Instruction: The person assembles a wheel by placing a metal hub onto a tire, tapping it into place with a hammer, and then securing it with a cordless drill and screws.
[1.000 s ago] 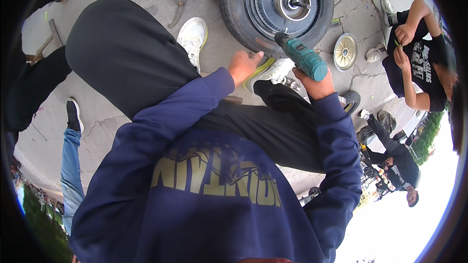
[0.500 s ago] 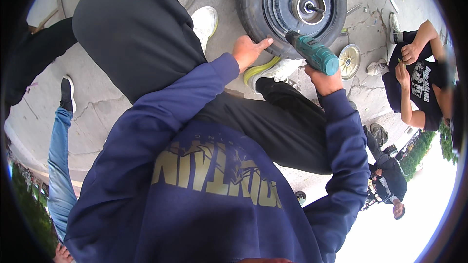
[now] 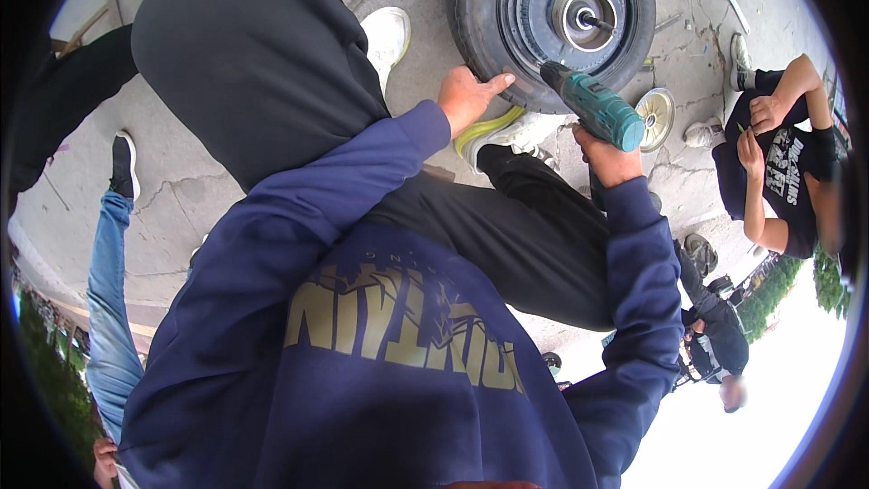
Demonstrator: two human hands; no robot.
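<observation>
Your right hand (image 3: 610, 159) grips drill (image 3: 601, 111) | left hand (image 3: 467, 96) at tire (image 3: 476, 25), grip unclear | apparent step: drilling; next: steady aim

You wear a dark navy sweatshirt (image 3: 380, 421). A broad gold print (image 3: 398, 326) of block letters crosses its front, broken by jagged dark lines. To the left of the print, your creased navy sleeve (image 3: 312, 190) ends in a cuff at your bare left hand (image 3: 471, 95); to its right, the matching sleeve (image 3: 638, 294) ends at your bare right hand (image 3: 611, 161). Beyond the print come loose, plain black trousers (image 3: 489, 254), then white shoes (image 3: 387, 41) edged in yellow-green.
</observation>
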